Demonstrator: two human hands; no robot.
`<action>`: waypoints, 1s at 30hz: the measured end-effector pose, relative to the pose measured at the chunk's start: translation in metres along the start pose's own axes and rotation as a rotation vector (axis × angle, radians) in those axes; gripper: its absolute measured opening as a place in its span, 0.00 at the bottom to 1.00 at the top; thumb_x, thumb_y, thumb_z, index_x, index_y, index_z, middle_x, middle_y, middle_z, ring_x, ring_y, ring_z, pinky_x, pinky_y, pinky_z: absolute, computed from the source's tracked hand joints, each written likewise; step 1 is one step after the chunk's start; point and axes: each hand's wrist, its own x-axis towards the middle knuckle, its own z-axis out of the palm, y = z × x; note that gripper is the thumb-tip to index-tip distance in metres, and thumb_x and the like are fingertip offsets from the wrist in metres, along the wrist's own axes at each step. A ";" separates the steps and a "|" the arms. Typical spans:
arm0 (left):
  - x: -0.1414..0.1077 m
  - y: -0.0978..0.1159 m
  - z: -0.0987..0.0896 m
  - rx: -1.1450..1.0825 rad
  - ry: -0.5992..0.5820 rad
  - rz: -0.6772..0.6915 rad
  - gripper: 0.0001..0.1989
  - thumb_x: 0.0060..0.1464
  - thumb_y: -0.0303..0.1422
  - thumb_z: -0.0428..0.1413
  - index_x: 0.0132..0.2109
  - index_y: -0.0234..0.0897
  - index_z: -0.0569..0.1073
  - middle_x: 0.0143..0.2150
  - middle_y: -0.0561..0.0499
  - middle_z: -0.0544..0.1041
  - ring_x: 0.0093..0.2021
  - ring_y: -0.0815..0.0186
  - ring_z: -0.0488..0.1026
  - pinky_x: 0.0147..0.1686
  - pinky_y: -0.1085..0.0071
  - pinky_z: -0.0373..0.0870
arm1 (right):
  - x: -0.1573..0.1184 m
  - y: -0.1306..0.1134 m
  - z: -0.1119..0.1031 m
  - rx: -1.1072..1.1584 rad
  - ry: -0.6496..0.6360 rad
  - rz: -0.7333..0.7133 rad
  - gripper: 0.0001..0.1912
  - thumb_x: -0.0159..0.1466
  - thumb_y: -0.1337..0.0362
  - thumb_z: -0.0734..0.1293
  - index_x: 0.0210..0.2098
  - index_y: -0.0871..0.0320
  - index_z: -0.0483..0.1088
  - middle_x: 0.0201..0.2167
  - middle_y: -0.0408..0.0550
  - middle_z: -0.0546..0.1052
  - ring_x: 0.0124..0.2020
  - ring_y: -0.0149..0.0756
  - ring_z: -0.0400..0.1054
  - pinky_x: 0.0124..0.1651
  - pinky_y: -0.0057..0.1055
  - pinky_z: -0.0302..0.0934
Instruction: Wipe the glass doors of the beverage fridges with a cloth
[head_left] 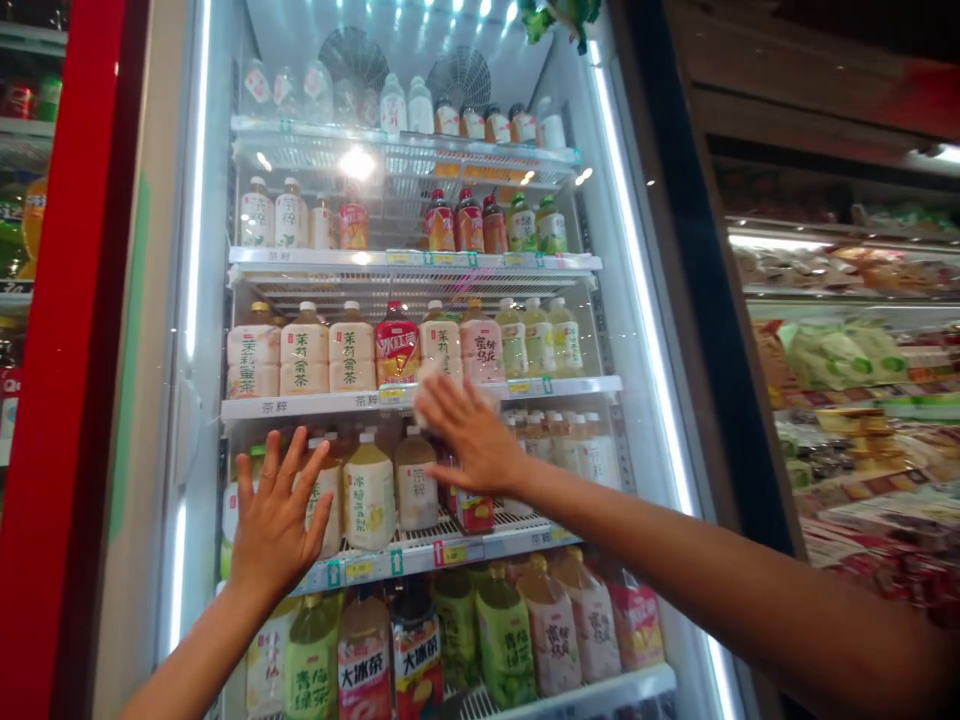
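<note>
We log whitish cloth [423, 403], white shelf edge [322, 404], solid red panel [82, 300] left, green bottles [504, 640] near, white lettering [397, 345] on red label [396, 365].

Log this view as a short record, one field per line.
Place: beside a lit drinks cooler
Left hand: open hand, fingers spread, in front of the fourth shelf's bottles
Right hand: spread hand over a whitish, blurred cloth or tissue
Contact: both hands appear to be against the glass front
Stock: bottled drinks on five visible shelves
Picture left: red panel
Picture right: packaged goods on lit shelving
</note>
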 end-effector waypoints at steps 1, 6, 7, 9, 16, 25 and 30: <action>0.002 0.007 0.001 -0.006 -0.001 -0.009 0.36 0.66 0.41 0.53 0.75 0.53 0.48 0.78 0.48 0.48 0.79 0.52 0.37 0.74 0.38 0.30 | -0.013 -0.002 0.001 0.026 -0.084 -0.166 0.53 0.68 0.35 0.58 0.76 0.53 0.27 0.78 0.48 0.38 0.78 0.49 0.34 0.78 0.56 0.31; 0.021 0.051 0.013 -0.079 0.000 0.107 0.35 0.65 0.44 0.54 0.74 0.54 0.52 0.78 0.49 0.50 0.79 0.53 0.39 0.74 0.41 0.28 | -0.055 0.030 -0.002 -0.027 -0.035 0.004 0.49 0.70 0.39 0.59 0.76 0.47 0.24 0.79 0.45 0.35 0.78 0.51 0.35 0.77 0.61 0.36; 0.026 0.060 0.016 -0.090 0.006 0.127 0.34 0.65 0.44 0.54 0.74 0.54 0.53 0.78 0.50 0.50 0.79 0.53 0.39 0.74 0.42 0.27 | -0.058 0.037 -0.004 -0.057 0.071 0.196 0.48 0.71 0.41 0.58 0.75 0.46 0.22 0.79 0.45 0.33 0.78 0.53 0.34 0.76 0.64 0.36; 0.038 0.077 0.022 -0.104 0.022 0.147 0.34 0.65 0.44 0.53 0.74 0.53 0.53 0.78 0.49 0.50 0.79 0.53 0.39 0.75 0.42 0.27 | -0.061 0.039 -0.003 -0.086 0.219 0.445 0.48 0.72 0.41 0.55 0.75 0.48 0.18 0.78 0.47 0.29 0.78 0.55 0.30 0.75 0.67 0.35; 0.072 0.123 0.046 -0.163 0.062 0.231 0.32 0.65 0.45 0.53 0.73 0.52 0.57 0.76 0.50 0.54 0.78 0.53 0.42 0.75 0.43 0.28 | -0.098 0.042 -0.002 -0.072 -0.098 0.045 0.53 0.68 0.34 0.57 0.76 0.56 0.25 0.78 0.52 0.39 0.79 0.47 0.30 0.77 0.55 0.35; 0.078 0.164 0.080 -0.235 0.095 0.221 0.31 0.66 0.47 0.51 0.73 0.55 0.56 0.76 0.49 0.56 0.78 0.51 0.44 0.74 0.38 0.31 | -0.136 0.062 -0.004 -0.124 -0.111 0.231 0.61 0.64 0.34 0.62 0.76 0.59 0.21 0.78 0.55 0.35 0.79 0.51 0.27 0.77 0.58 0.35; 0.078 0.173 0.083 -0.185 0.091 0.253 0.32 0.66 0.45 0.49 0.74 0.52 0.53 0.76 0.47 0.54 0.78 0.49 0.44 0.73 0.35 0.33 | -0.162 0.107 -0.015 -0.217 0.213 0.759 0.46 0.74 0.46 0.51 0.73 0.55 0.12 0.78 0.56 0.29 0.78 0.52 0.25 0.73 0.68 0.39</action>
